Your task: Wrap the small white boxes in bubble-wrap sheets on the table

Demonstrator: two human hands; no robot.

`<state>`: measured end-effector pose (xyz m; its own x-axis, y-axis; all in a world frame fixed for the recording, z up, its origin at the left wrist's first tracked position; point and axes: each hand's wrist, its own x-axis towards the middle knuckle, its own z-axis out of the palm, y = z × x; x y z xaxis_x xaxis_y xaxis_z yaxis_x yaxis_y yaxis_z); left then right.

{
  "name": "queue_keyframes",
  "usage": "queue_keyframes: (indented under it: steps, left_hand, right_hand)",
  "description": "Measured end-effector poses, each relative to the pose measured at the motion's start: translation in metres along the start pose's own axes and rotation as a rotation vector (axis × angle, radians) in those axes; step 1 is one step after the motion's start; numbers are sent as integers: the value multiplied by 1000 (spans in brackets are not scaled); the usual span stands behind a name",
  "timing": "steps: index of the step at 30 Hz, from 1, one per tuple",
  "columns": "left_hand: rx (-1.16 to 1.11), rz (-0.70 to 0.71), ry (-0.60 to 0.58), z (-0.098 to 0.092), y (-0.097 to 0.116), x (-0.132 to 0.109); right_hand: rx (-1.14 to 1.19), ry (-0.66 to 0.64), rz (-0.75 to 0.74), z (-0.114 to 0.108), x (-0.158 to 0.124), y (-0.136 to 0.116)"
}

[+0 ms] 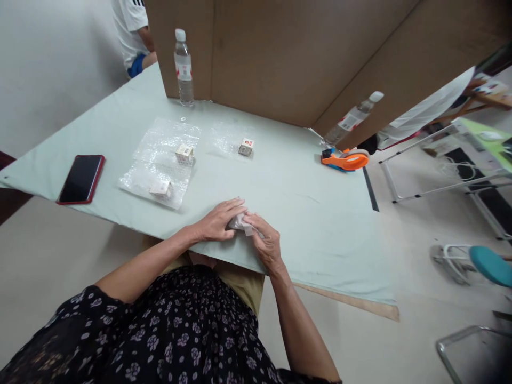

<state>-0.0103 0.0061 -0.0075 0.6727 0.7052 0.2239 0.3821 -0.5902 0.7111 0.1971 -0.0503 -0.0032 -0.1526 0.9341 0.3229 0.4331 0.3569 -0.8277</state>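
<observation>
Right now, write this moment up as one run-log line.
left hand: holding plastic bundle; right hand: holding same plastic bundle; beyond hands: three small boxes, bubble wrap; far left: phone; right: tape dispenser

Finding: an indoor workroom; whether in an office, shop or home cannot be determined. Evidence: cloth-covered tabletop (332, 234), cardboard screen (272, 58) standing along its far edge, tape dispenser (344, 161) at its far right corner, bubble wrap (158, 136) with boxes (184, 154) toward its left edge. Beyond the right edge: metal-framed table (474, 130) and stool (492, 265) on hard, pale floor (408, 234).
</observation>
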Motion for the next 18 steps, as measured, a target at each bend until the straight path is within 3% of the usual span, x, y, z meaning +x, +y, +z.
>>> queue_keyframes:
  steps: [4, 8, 11, 14, 16, 18]
  left_hand:
    - [-71, 24, 46, 11, -4, 8]
    - [-175, -68, 91, 6, 9, 17]
    - [-239, -313, 72, -4, 26, 22]
    - [-305, -597, -43, -12, 38, 27]
    - [-264, -655, -85, -15, 41, 28]
    - [-181, -595, -58, -17, 39, 28]
  right_hand:
    - [-57, -5, -55, 0, -4, 2]
    - [-59, -55, -48, -5, -2, 2]
    - [22, -85, 56, -9, 6, 2]
    - [180, -90, 198, -10, 16, 6]
    - [316, -116, 303, -9, 23, 9]
    - [422, -146, 386, -8, 30, 13]
